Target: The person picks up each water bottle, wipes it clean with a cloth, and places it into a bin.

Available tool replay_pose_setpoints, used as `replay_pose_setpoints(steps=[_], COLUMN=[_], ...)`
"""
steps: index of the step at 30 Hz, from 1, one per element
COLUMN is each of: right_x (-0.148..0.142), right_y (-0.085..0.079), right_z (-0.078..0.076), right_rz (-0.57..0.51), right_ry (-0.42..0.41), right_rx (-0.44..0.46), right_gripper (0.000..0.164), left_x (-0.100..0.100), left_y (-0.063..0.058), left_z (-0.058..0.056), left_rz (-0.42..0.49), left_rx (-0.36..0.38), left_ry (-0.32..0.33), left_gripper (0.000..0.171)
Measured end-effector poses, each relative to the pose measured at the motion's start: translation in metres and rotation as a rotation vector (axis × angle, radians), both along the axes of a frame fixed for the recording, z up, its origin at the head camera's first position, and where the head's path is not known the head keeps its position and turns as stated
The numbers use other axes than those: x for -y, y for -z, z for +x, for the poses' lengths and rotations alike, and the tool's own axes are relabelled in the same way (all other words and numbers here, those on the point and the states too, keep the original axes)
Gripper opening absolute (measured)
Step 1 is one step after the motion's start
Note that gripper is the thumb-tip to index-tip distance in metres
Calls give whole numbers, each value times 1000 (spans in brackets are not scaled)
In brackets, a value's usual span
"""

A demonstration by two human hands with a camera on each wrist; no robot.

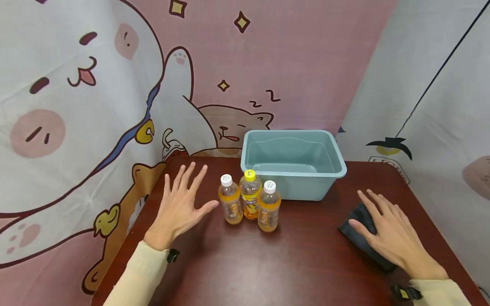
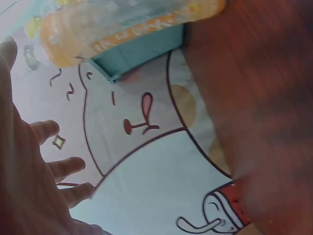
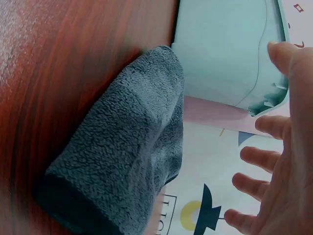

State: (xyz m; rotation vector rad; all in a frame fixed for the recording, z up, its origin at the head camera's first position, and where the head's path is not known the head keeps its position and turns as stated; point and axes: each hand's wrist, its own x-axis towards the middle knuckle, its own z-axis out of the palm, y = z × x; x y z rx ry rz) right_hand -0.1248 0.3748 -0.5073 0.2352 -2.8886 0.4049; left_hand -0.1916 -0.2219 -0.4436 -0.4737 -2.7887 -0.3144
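Three small drink bottles with amber contents stand together on the table: a white-capped bottle [image 1: 230, 204] on the left, a yellow-capped bottle [image 1: 250, 199] in the middle and another white-capped bottle [image 1: 269, 210] on the right. To their left my left hand [image 1: 178, 206] hovers with fingers spread, its thumb pointing toward the nearest bottle. A folded dark grey cloth [image 1: 360, 231] lies on the right side of the table. My right hand [image 1: 394, 231] is held over it, fingers extended; in the right wrist view a gap shows between hand and cloth [image 3: 127, 132].
Behind the bottles, a pale blue-green plastic bin [image 1: 298, 187] stands at the back of the dark red-brown table [image 1: 298, 263]. A cartoon-printed curtain [image 1: 306, 63] hangs right behind the table and along its sides.
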Motion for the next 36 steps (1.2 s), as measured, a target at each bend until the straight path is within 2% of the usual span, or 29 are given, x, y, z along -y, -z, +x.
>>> replay_pose_setpoints(steps=[10, 16, 21, 28, 36], right_x=[2, 0, -5, -12, -17], right_y=[-6, -9, -12, -8, -4], right_z=[-1, -2, 0, 4, 8], right_rz=[55, 78, 90, 98, 117], right_ry=[-5, -9, -15, -27, -20], right_rx=[24, 89, 115, 96, 143], right_gripper=[96, 93, 92, 89, 87], left_x=[-20, -36, -52, -72, -89], left_y=[-28, -37, -41, -41, -39], left_z=[15, 21, 22, 23, 25], left_rz=[21, 15, 2, -7, -21], left_rx=[-138, -189, -231, -221, -250], left_ry=[82, 131, 184, 228, 275], left_gripper=[102, 95, 91, 87, 80])
